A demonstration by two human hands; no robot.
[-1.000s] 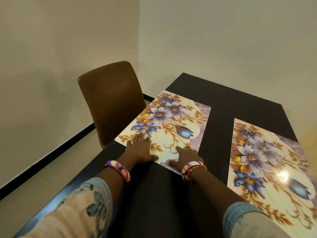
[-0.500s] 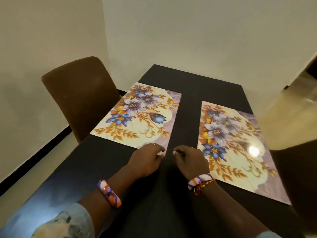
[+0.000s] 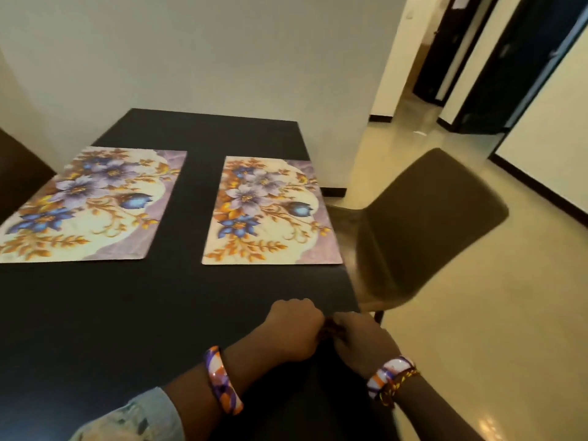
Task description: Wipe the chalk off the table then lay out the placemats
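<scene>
We see two floral placemats lying flat on the dark table (image 3: 133, 313): the left placemat (image 3: 86, 208) toward its left side, the right placemat (image 3: 270, 214) by its right edge, with a bare strip between them. Both look thin, light, glossy and fairly stiff, so we judge they slide easily and are best taken at an edge or corner. Our left hand (image 3: 294, 329) and right hand (image 3: 362, 340) meet, fingers curled, at the near right edge, well apart from either mat; whether they hold anything we cannot tell. No chalk shows.
</scene>
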